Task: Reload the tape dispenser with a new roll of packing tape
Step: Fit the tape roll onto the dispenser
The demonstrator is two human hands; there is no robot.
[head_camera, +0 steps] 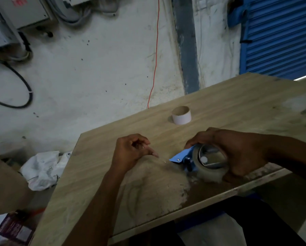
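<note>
A blue tape dispenser (181, 157) lies on the wooden table (237, 103) with a clear roll of packing tape (208, 172) mounted on it. My right hand (237, 151) grips the roll and dispenser from the right. My left hand (131, 150) hovers just left of the dispenser's blue front plate, fingers curled, thumb and forefinger pinching what looks like the thin clear tape end (162, 159) drawn out from the roll. An empty cardboard tape core (181, 115) stands upright farther back on the table.
The table's left edge runs diagonally past my left forearm. On the floor to the left lie a crumpled white plastic bag (42, 169) and a dark printed box (15, 229). A red wire (154, 68) hangs on the wall behind.
</note>
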